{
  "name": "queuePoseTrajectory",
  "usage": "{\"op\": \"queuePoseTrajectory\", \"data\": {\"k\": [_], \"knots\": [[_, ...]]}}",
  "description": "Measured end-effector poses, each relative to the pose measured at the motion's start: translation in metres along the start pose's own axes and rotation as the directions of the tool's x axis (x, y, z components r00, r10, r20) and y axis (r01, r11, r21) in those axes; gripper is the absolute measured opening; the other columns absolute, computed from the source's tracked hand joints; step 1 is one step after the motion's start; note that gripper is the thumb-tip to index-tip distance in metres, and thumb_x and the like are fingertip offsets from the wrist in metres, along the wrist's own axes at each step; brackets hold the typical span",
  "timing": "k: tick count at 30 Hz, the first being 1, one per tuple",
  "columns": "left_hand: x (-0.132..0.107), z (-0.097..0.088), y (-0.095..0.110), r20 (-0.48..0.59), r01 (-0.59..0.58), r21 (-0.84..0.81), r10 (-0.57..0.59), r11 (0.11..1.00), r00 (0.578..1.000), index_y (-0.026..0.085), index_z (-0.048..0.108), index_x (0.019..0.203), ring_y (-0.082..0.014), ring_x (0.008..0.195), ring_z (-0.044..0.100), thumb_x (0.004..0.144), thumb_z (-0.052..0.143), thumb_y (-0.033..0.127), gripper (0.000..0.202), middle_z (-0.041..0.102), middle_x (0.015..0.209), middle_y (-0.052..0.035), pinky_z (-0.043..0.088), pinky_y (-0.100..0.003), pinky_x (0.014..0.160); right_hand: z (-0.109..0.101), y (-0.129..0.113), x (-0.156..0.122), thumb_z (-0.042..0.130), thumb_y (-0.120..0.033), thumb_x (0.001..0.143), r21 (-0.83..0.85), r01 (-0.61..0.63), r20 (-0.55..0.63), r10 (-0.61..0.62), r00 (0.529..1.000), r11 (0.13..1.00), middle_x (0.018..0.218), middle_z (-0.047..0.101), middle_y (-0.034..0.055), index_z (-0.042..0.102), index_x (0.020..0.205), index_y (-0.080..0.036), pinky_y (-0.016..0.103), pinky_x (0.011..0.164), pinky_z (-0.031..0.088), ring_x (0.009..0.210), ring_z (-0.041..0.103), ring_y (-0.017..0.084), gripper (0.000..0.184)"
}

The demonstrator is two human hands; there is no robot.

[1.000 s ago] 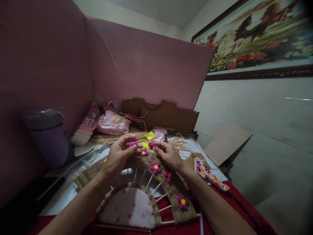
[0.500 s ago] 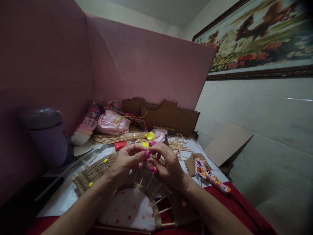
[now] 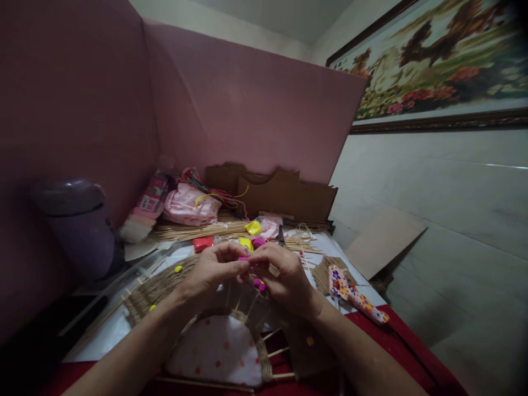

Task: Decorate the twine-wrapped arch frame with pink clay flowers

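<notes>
My left hand [image 3: 216, 268] pinches a small lump of magenta clay [image 3: 242, 260] between thumb and forefinger. My right hand [image 3: 284, 275] meets it from the other side, its fingertips closed on the same lump and partly covering it. Below the fingers lies a fan-shaped piece woven from twine [image 3: 159, 283] over thin sticks, with yellow clay dots [image 3: 178, 269] on its band. A magenta clay flower [image 3: 259, 285] shows beside my right fingers. At the fan's base is a half-round of white cloth with red dots [image 3: 218, 352].
Behind the hands lie a red clay pack [image 3: 203, 245], yellow clay [image 3: 246, 243] and a bundle of sticks [image 3: 198, 231]. A flower-patterned glue gun [image 3: 357, 297] with a cord lies right. A purple lidded container [image 3: 82, 236] stands left; cut cardboard [image 3: 289, 195] leans behind.
The fingertips have shifted slightly around the magenta lump, and less of it shows between them. Both hands stay in nearly the same place above the fan.
</notes>
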State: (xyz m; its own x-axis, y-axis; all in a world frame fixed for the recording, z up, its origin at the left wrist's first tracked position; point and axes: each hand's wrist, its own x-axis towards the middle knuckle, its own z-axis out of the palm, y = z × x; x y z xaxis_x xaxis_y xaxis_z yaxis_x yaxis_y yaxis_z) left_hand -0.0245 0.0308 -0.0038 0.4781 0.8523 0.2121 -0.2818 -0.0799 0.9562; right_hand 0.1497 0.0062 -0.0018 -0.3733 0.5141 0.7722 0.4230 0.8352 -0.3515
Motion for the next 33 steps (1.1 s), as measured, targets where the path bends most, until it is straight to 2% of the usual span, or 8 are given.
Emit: {"op": "queuePoseTrajectory", "data": {"k": [9, 11, 13, 15, 17, 24, 29, 33], "knots": [[-0.002, 0.008, 0.000, -0.128, -0.064, 0.013, 0.065, 0.998, 0.990, 0.014, 0.058, 0.060, -0.0066, 0.048, 0.048, 0.056, 0.075, 0.015, 0.018, 0.057, 0.053, 0.0033, 0.037, -0.018, 0.047, 0.006, -0.003, -0.001, 0.062, -0.017, 0.078, 0.167, -0.154, 0.030, 0.151, 0.988, 0.974, 0.076, 0.064, 0.0029, 0.063, 0.078, -0.018, 0.029, 0.067, 0.045, 0.069, 0.055, 0.014, 0.002], [-0.003, 0.009, 0.004, -0.156, -0.066, -0.073, 0.054, 0.995, 0.986, 0.014, 0.058, 0.060, -0.0061, 0.048, 0.047, 0.058, 0.072, 0.013, 0.014, 0.057, 0.055, 0.0033, 0.037, -0.017, 0.047, 0.004, -0.004, 0.000, 0.064, -0.023, 0.077, 0.412, -0.333, 0.092, 0.325, 0.941, 0.848, 0.068, 0.061, 0.0001, 0.062, 0.075, -0.018, 0.025, 0.057, 0.044, 0.059, 0.053, 0.011, 0.005], [-0.004, 0.006, 0.009, -0.216, -0.077, -0.190, 0.035, 0.979, 0.976, 0.015, 0.060, 0.066, -0.0063, 0.051, 0.049, 0.062, 0.071, 0.014, 0.012, 0.058, 0.059, 0.0028, 0.039, -0.017, 0.049, 0.002, -0.004, 0.001, 0.068, -0.031, 0.075, 0.648, -0.475, 0.225, 0.447, 0.866, 0.595, 0.060, 0.058, -0.0022, 0.061, 0.074, -0.018, 0.023, 0.049, 0.042, 0.050, 0.050, 0.009, 0.015], [-0.003, 0.002, 0.014, -0.275, -0.101, -0.270, 0.024, 0.957, 0.961, 0.015, 0.065, 0.077, -0.0074, 0.057, 0.053, 0.062, 0.073, 0.015, 0.017, 0.061, 0.065, 0.0013, 0.042, -0.018, 0.054, 0.000, -0.003, 0.002, 0.073, -0.039, 0.069, 0.765, -0.513, 0.311, 0.475, 0.824, 0.390, 0.058, 0.056, -0.0029, 0.062, 0.073, -0.018, 0.022, 0.045, 0.041, 0.047, 0.049, 0.009, 0.025], [-0.002, -0.001, 0.018, -0.274, -0.097, -0.308, 0.010, 0.946, 0.962, 0.014, 0.066, 0.085, -0.0080, 0.061, 0.054, 0.063, 0.076, 0.019, 0.025, 0.062, 0.069, -0.0005, 0.044, -0.018, 0.058, 0.000, -0.001, 0.003, 0.077, -0.043, 0.065, 0.812, -0.486, 0.296, 0.488, 0.821, 0.324, 0.058, 0.057, -0.0025, 0.064, 0.073, -0.017, 0.021, 0.045, 0.041, 0.047, 0.050, 0.008, 0.030], [-0.004, 0.005, 0.008, -0.126, 0.046, -0.186, -0.070, 0.982, 0.989, 0.012, 0.063, 0.072, -0.0046, 0.049, 0.047, 0.070, 0.073, 0.038, 0.028, 0.059, 0.064, -0.0005, 0.034, -0.015, 0.044, 0.003, 0.005, 0.004, 0.075, -0.032, 0.070, 0.800, -0.415, 0.155, 0.519, 0.841, 0.433, 0.064, 0.060, -0.0020, 0.067, 0.076, -0.018, 0.020, 0.050, 0.041, 0.052, 0.050, 0.007, 0.017], [-0.005, 0.011, 0.000, -0.150, 0.001, -0.016, -0.003, 1.000, 0.989, 0.013, 0.064, 0.071, -0.0036, 0.043, 0.039, 0.067, 0.075, 0.037, 0.027, 0.055, 0.056, 0.0025, 0.027, -0.015, 0.038, 0.004, 0.000, 0.004, 0.074, -0.031, 0.071, 0.667, -0.462, 0.134, 0.515, 0.846, 0.584, 0.062, 0.057, -0.0028, 0.068, 0.075, -0.017, 0.020, 0.046, 0.037, 0.050, 0.046, 0.006, 0.015], [-0.004, 0.010, 0.001, -0.217, -0.004, -0.069, -0.011, 0.998, 0.976, 0.013, 0.062, 0.066, -0.0025, 0.039, 0.036, 0.065, 0.076, 0.033, 0.024, 0.050, 0.050, 0.0049, 0.026, -0.015, 0.037, 0.006, 0.000, 0.002, 0.072, -0.033, 0.072, 0.693, -0.483, 0.157, 0.542, 0.825, 0.535, 0.059, 0.055, -0.0034, 0.065, 0.076, -0.017, 0.019, 0.044, 0.036, 0.048, 0.045, 0.007, 0.017]]}}
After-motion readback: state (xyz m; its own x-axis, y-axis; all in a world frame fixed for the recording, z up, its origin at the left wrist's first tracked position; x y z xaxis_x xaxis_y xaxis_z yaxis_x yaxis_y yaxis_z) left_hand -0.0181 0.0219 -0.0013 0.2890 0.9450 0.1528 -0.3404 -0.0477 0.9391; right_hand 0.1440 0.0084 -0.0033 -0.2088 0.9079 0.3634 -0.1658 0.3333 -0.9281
